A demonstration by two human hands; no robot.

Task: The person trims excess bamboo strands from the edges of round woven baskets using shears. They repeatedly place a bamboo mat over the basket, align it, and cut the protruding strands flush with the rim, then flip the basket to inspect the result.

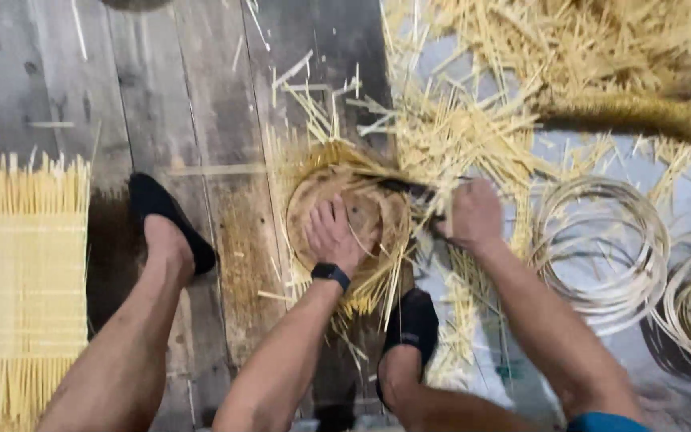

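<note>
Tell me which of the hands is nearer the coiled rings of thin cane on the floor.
Right. The right hand works just beside the coiled cane rings, holding a dark tool. The left hand presses on the round woven piece, farther off.

- The left hand (333, 234) lies on a round woven disc (361, 210) on the floor (185, 104).
- The right hand (473, 214) is just right of the disc, with coiled strips (601, 248) farther right.
- A woven mat (21, 280) lies at far left.
- Loose strips (473, 120) are piled behind the disc.
</note>
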